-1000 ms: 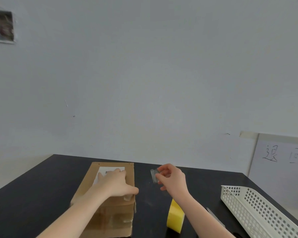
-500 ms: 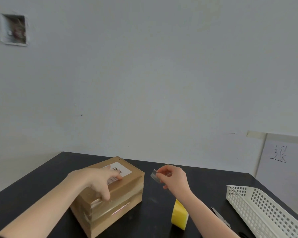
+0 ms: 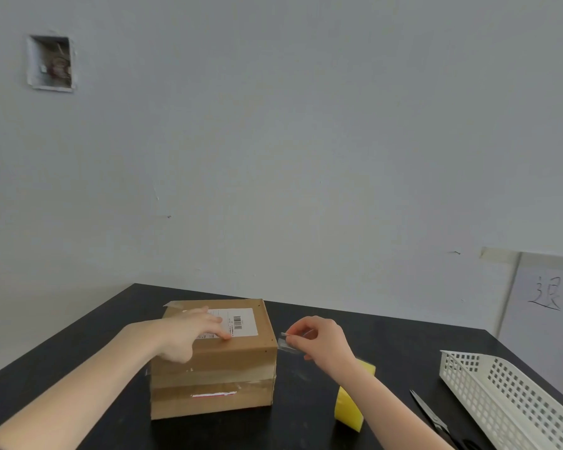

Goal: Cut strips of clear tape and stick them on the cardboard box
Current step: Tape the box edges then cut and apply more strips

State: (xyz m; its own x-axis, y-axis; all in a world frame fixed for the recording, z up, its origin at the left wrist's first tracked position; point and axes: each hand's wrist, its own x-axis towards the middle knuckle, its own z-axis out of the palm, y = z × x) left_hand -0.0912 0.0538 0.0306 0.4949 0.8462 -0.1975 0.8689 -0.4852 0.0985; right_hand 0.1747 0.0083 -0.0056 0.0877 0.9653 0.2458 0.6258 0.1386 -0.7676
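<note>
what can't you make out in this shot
- Head view: shipping label print is too small to read, and the left hand covers part of it.
- Yellow tape roll is partly behind the right hand's forearm.
- Scissors handles are cut off by the bottom edge.
- White basket runs off the right edge.

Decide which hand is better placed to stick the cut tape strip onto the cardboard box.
Right. The right hand pinches the tape strip beside the cardboard box; the left hand rests flat on its top.

Our left hand (image 3: 189,332) spread flat, palm down, our right hand (image 3: 322,344) beside it, fingertips (image 3: 294,341) pinched shut
</note>
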